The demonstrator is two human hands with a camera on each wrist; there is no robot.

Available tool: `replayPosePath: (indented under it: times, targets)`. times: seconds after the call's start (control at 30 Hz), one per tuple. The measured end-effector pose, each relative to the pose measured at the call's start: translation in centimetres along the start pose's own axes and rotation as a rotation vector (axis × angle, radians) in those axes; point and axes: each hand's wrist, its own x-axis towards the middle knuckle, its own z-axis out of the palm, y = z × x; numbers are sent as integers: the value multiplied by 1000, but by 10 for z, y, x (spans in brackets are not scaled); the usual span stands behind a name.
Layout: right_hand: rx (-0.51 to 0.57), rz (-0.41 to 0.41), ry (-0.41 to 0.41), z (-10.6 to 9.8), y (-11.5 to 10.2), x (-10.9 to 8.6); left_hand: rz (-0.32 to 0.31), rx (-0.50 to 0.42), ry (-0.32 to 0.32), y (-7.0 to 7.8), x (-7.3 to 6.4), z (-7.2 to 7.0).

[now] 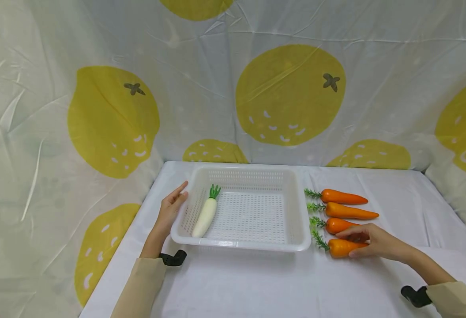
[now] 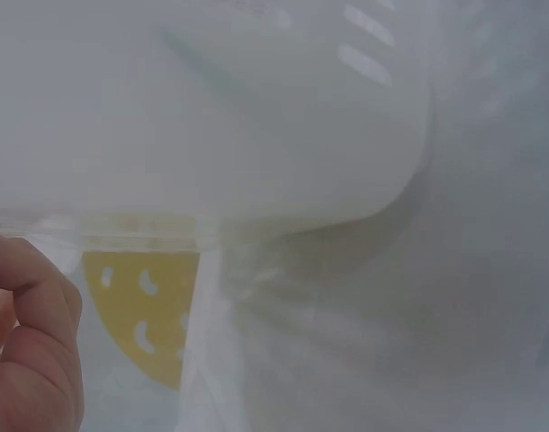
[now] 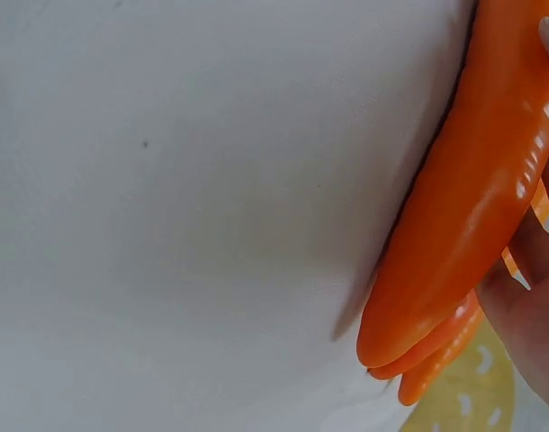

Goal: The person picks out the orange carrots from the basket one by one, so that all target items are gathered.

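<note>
A white plastic basket (image 1: 241, 245) with a perforated bottom stands on the table, and a white radish (image 1: 206, 217) with a green top lies along its left side. At the basket's left rim, my left hand (image 1: 171, 210) holds the edge with bent fingers; the left wrist view shows that hand (image 2: 31, 333) beside the rim. To the basket's right, my right hand (image 1: 376, 243) has its thumb and fingers around the nearest carrot (image 1: 339, 248), which lies on the cloth. That carrot (image 3: 463, 207) fills the right side of the right wrist view, with a fingertip on it.
Beyond the gripped carrot lie more orange carrots with green tops: one close by (image 1: 335, 225), a middle one (image 1: 350, 211) and the farthest (image 1: 343, 197). A white cloth (image 1: 257, 287) covers the table. Lemon-printed curtains (image 1: 201, 88) hang behind and at the sides.
</note>
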Motion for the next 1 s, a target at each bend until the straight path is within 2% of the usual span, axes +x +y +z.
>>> replayPosePath:
  times: [0.37, 0.5, 0.7, 0.8, 0.87, 1.0]
  targets:
    - [-46, -33, 68, -6, -4, -1, -15, 14, 1, -1, 1, -1]
    - [-32, -1, 101, -9, -7, 1, -27, 8, -1, -1, 1, -1]
    - [-142, 92, 227, -14, -12, 2, -23, 30, -22, -4, 3, -5]
    - [-204, 136, 317, -16, -15, 4, -2, 73, -60, -16, 9, -12]
    - [-257, 197, 379, -18, -17, 5, 20, 103, -88, -23, 14, -18]
    - [-345, 251, 475, -26, -16, 8, 81, 151, -125, -19, 16, -27]
